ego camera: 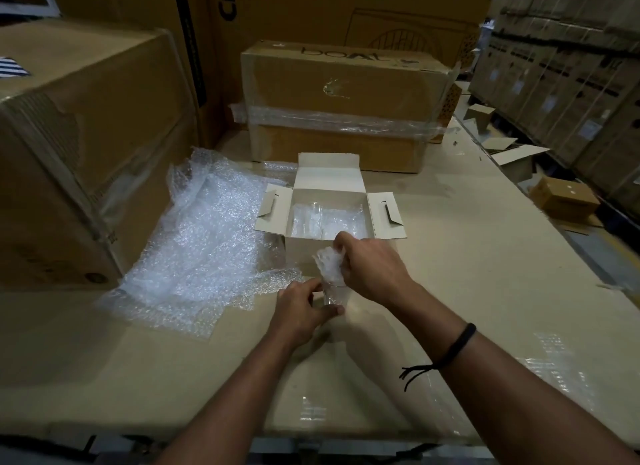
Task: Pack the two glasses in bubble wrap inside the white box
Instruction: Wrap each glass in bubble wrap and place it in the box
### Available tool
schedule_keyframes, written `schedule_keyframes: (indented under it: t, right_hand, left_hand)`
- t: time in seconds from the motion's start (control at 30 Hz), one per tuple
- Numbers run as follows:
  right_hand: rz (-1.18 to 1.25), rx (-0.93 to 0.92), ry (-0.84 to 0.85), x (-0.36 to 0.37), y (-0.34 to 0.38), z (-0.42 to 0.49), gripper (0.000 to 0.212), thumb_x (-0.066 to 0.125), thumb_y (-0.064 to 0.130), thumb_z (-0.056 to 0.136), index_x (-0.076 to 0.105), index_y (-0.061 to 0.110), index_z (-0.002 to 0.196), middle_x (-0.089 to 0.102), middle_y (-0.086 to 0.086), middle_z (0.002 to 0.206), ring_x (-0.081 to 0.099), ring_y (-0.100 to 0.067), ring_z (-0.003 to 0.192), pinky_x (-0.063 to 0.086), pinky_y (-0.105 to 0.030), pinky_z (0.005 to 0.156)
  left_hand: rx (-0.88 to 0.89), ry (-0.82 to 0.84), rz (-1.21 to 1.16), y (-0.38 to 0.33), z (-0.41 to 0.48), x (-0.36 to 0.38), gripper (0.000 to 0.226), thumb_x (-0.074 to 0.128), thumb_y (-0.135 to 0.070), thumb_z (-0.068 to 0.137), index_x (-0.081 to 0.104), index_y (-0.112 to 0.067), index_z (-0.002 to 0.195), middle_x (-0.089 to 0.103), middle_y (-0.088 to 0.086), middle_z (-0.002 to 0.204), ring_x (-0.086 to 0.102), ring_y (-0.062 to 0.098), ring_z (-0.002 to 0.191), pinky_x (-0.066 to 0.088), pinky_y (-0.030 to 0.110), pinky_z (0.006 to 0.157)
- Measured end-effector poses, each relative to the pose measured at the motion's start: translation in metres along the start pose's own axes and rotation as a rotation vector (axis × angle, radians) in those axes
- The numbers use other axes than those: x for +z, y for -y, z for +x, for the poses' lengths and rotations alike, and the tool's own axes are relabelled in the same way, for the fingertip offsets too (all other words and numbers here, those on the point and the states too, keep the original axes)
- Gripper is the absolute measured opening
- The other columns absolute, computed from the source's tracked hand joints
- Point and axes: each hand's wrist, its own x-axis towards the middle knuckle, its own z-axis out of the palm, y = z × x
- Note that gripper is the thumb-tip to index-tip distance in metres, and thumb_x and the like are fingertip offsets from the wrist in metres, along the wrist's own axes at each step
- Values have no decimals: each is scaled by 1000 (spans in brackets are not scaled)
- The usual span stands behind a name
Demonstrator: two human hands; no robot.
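Head view, one frame. We log the left grip [300,313] low at the centre of the pale beige table [485,274], thumb and fingers curled round the lower body of a small clear drinking glass [333,296] that stands upright on the table, just in front of the open white cardboard box [329,177]. The right grip [373,270] comes in from above and to the right, fingers bent and pinching a crumpled wad of clear bubble wrap [328,265]. The wad sits at the mouth of the glass, its lower end inside the rim and most of it bunched above. We cannot tell how deep it reaches. The white box has its rear lid flap raised and both side flaps spread outward. Inside it lies a bundle of bubble wrap [346,222], and on its left side we make out what looks like the second clear glass [309,217]; its outline is faint. A large loose sheet of bubble wrap [204,243] lies spread on the table left of the box, its near edge close to the left grip. A black cord bracelet [457,347] circles the right wrist. A big brown carton [79,135] stands at the left, and a taped brown carton [339,94] stands behind the white box.
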Motion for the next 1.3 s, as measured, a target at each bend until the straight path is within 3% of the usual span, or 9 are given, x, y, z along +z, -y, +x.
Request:
schedule_keyframes:
  t: [0.13,0.37,0.47,0.63,0.77,0.87,1.03,1.17,1.3]
  right_hand:
    - [-28,-18,-86,2,-1,2,26,57,-1,77,65,18,93,62,-3,87,54,-28,79,43,-34,58]
    - [-186,-198,290,-19,-15,-2,55,43,2,84,62,29,128,68,1,121,52,-23,110,45,-32,86]
    - [-150,-173,267,-31,-15,-6,66,42,-3,80,58,34,131,67,-1,121,50,-23,108,47,-39,85]
    - [-250,-177,640,-31,-2,-3,72,39,-2,86,38,38,146,57,-4,134,43,-23,126,42,-34,92]
    - [-254,-164,755,-28,4,12,68,42,0,87,41,34,145,55,-6,138,49,-27,127,47,-36,95]
    - [-97,-118,618,-25,-6,8,68,44,-5,80,55,34,135,59,-2,134,54,-24,121,49,-33,93]
    - [319,118,-41,9,-42,-21,55,45,-10,69,69,20,108,67,0,114,59,-21,100,48,-32,85]
    - [329,283,30,70,-55,-39,46,51,1,79,64,16,120,64,-5,124,58,-27,112,45,-31,93]
    - [90,214,32,100,-54,-43,39,47,33,89,66,16,118,65,-4,123,59,-29,110,46,-37,91]
  left_hand:
    - [30,2,4,3,1,1,51,72,-68,55,67,-39,96,65,-10,88,54,17,80,47,42,82]
    - [23,2,32,1,1,-1,50,81,-59,59,68,-39,103,60,-10,89,52,19,85,46,40,82]
    - [30,6,40,-2,1,-2,49,84,-52,61,70,-33,104,56,-16,83,50,18,83,45,40,83]
    - [18,11,55,1,2,-2,42,82,-56,61,67,-39,95,52,-17,83,54,20,84,47,40,82]
    - [29,8,47,0,2,-1,40,80,-59,59,66,-41,92,56,-14,86,55,19,82,47,40,80]
    - [26,4,42,-2,-1,-3,45,81,-56,60,68,-38,98,53,-19,83,54,20,83,47,38,78]
    - [16,-15,-14,-9,-5,-4,51,84,-56,58,70,-38,103,52,-23,82,56,20,85,47,38,82]
    - [56,36,8,-6,-8,-5,56,80,-53,61,69,-36,112,56,-20,91,53,21,95,46,43,91]
    - [54,-114,-200,-5,-13,-16,58,55,-14,71,61,-13,128,55,-5,124,48,20,122,43,42,105]
